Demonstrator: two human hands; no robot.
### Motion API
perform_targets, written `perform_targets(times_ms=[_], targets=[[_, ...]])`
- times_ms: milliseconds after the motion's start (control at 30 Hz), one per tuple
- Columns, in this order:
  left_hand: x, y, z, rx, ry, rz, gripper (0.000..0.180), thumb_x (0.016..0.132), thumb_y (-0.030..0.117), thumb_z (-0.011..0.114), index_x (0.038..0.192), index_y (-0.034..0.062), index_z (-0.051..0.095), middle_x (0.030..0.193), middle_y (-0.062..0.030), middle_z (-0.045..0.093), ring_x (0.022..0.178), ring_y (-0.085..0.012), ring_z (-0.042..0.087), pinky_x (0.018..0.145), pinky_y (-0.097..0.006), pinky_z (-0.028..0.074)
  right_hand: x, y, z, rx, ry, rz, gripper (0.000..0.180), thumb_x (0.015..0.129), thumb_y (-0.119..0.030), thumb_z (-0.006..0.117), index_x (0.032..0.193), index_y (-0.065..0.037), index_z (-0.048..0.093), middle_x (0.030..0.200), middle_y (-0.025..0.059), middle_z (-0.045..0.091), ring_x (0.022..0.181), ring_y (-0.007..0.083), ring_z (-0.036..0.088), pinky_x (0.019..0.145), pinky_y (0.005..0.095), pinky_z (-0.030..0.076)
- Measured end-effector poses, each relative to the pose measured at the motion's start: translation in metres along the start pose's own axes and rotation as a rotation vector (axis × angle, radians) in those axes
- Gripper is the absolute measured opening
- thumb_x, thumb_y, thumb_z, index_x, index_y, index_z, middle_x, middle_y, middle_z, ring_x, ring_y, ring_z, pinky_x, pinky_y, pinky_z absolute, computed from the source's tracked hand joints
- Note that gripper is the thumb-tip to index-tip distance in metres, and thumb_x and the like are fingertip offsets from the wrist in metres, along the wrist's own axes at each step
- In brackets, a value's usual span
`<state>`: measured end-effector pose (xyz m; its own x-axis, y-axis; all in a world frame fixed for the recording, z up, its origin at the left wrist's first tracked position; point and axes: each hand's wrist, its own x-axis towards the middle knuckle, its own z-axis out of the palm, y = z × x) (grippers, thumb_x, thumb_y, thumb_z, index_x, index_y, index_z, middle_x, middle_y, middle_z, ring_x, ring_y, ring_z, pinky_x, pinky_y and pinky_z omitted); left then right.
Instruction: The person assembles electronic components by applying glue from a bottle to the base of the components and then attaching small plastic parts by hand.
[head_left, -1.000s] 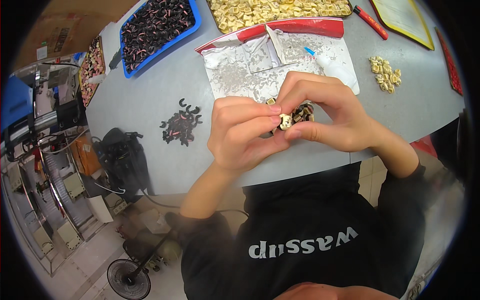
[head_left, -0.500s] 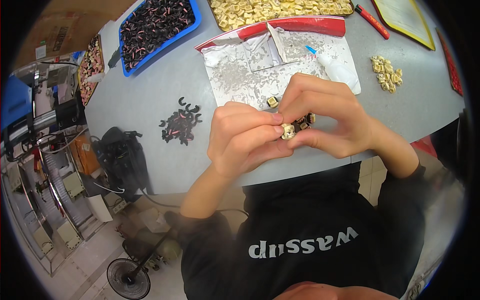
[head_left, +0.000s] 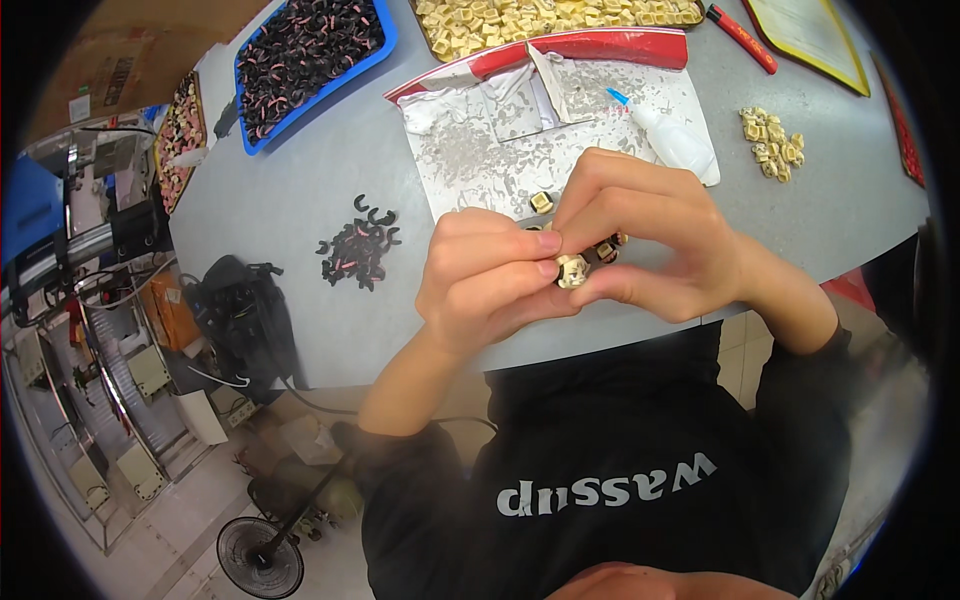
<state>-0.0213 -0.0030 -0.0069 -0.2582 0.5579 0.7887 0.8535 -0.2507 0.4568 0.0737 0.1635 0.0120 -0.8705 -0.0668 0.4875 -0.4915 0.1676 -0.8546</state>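
Between the fingertips of both hands sits a small cream-coloured toy head [head_left: 572,271] with dark painted marks. My left hand [head_left: 487,268] pinches it from the left, and the thumb and fingers of my right hand [head_left: 650,230] close on it from the right. Part of it is hidden by the fingers. Just beyond my hands lies a cream piece with a black band [head_left: 541,202]. Several similar black-and-cream pieces [head_left: 608,248] show through the gap of my right hand. A pile of curved black pieces [head_left: 358,246], a few of them pink, lies left of my left hand.
A stained white sheet [head_left: 460,165] with a red edge carries a white squeeze bottle [head_left: 678,142] with a blue tip. A blue tray [head_left: 392,45] of black pieces and a tray of cream pieces [head_left: 560,18] stand behind. Right are loose cream pieces [head_left: 771,143] and a red marker [head_left: 742,40].
Both hands still hold the toy head together, shifted very slightly left and down. My grip looks the same.
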Motion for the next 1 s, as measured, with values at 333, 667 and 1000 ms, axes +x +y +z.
perform_targets(times_ms=[333,667,1000], targets=[[0.003,0.006,-0.006,-0.044,-0.023,-0.046,0.043,0.059,0.018,0.087,0.09,0.0088,0.059,0.092,-0.0052,0.064,0.076,-0.0168,0.058,0.058,-0.026,0.047,0.0,-0.001,0.0,-0.013,0.003,0.009,0.023,0.072,-0.004,0.073,0.089,-0.001,0.058,0.08,0.0095,0.055,0.072,0.0263,0.054,0.063,0.0329,0.043],[-0.001,0.003,-0.004,-0.12,-0.007,-0.063,0.045,0.06,0.016,0.087,0.094,0.0085,0.058,0.094,-0.005,0.062,0.078,-0.0164,0.059,0.061,-0.026,0.049,0.0,0.0,0.002,-0.004,0.016,-0.019,0.021,0.072,-0.005,0.073,0.087,-0.001,0.058,0.079,0.0088,0.055,0.07,0.0245,0.053,0.061,0.032,0.043],[0.003,0.006,-0.007,-0.051,-0.048,-0.035,0.046,0.06,0.018,0.087,0.095,0.0081,0.058,0.092,-0.0053,0.063,0.076,-0.0154,0.059,0.061,-0.025,0.049,-0.001,0.002,0.002,-0.012,0.027,-0.042,0.021,0.073,-0.007,0.073,0.087,-0.001,0.057,0.077,0.0086,0.053,0.069,0.024,0.053,0.06,0.0319,0.042]])
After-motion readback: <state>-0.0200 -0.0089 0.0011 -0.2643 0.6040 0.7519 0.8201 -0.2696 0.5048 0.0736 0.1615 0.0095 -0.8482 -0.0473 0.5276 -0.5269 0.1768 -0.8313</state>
